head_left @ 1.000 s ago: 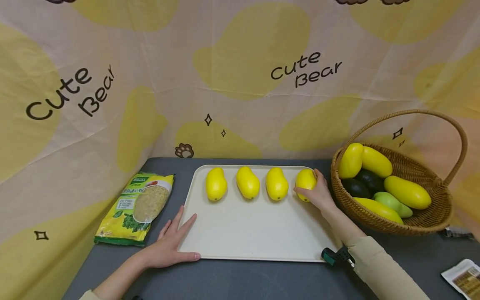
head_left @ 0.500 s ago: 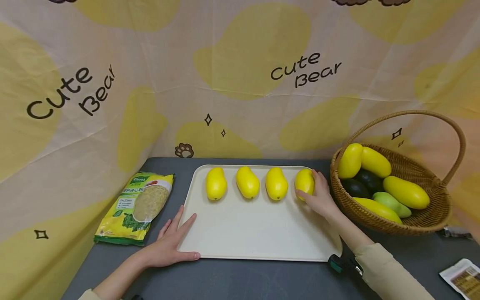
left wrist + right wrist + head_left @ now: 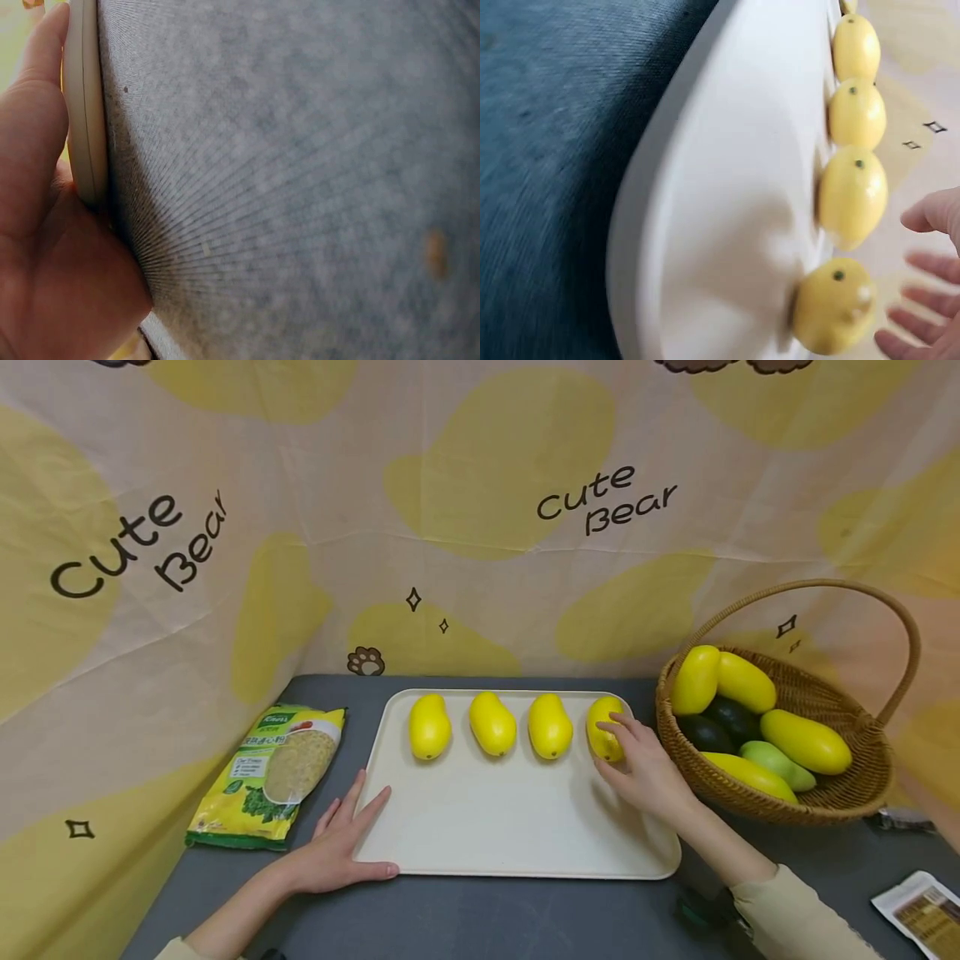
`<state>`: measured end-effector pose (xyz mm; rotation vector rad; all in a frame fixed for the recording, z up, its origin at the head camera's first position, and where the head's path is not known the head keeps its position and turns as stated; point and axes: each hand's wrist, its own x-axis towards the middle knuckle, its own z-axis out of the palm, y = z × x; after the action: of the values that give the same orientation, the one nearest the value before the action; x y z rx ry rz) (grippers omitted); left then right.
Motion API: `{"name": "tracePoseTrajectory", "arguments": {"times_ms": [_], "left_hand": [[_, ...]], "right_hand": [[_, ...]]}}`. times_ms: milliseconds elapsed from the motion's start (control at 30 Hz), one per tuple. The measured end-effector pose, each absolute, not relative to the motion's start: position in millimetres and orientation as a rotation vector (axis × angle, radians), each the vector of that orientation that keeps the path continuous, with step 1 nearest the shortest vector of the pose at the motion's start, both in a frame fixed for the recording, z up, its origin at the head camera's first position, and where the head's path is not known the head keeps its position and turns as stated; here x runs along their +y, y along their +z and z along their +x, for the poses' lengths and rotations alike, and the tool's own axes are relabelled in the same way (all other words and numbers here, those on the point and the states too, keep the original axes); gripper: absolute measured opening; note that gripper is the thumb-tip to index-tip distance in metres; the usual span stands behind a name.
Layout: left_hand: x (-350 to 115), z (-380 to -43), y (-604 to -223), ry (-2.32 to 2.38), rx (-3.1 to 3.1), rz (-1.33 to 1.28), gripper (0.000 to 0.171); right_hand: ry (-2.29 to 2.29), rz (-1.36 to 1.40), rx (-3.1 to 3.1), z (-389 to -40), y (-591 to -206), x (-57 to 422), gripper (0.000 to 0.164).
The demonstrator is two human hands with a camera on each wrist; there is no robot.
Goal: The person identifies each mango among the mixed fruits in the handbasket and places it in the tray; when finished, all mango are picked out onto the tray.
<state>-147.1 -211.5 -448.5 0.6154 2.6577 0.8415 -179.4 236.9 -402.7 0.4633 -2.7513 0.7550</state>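
Observation:
Four is too many to number, so several yellow mangoes stand in a row along the back of a cream tray point(image 3: 517, 827). At the row's right end is one mango point(image 3: 600, 727), partly covered in the head view by my right hand point(image 3: 648, 772). The right wrist view shows a gap between that hand's spread, slightly bent fingers point(image 3: 922, 304) and the end mango point(image 3: 836, 304). My left hand point(image 3: 333, 852) lies at the tray's front left corner, fingers spread along the left side and thumb against the front rim. In the left wrist view, the thumb touches the rim point(image 3: 86, 112).
A wicker basket point(image 3: 862, 785) at the right holds yellow mangoes, a green mango point(image 3: 776, 764) and dark avocado-like fruit point(image 3: 705, 732). Left of the tray lies a yellow-green Knorr bag point(image 3: 270, 777). A white-brown packet point(image 3: 922, 910) is at the right edge; patterned cloth point(image 3: 480, 527) hangs behind.
My right hand has let go of the end mango and drawn back a little towards me. The mango stays on the tray. My left hand keeps its place.

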Motion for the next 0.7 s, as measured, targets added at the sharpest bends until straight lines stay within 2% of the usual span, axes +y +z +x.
{"name": "tracePoseTrajectory", "arguments": {"times_ms": [100, 200, 467, 700], "left_hand": [[-211.5, -147.1, -448.8, 0.84, 2.658, 0.619, 0.103], [-212.1, -147.4, -449.0, 0.828, 2.659, 0.618, 0.103], [-211.9, -148.5, -448.5, 0.821, 2.651, 0.601, 0.103], [-211.9, -148.5, -448.6, 0.836, 2.643, 0.601, 0.103]], "right_hand": [[0.636, 0.55, -2.647, -168.7, -391.0, 240.2, 0.021], [0.573, 0.616, -2.567, -160.6, -376.7, 248.6, 0.013], [0.448, 0.546, -2.595, -165.0, -318.9, 298.2, 0.005], [0.414, 0.393, -2.892, -205.3, -271.6, 353.3, 0.028]]}}
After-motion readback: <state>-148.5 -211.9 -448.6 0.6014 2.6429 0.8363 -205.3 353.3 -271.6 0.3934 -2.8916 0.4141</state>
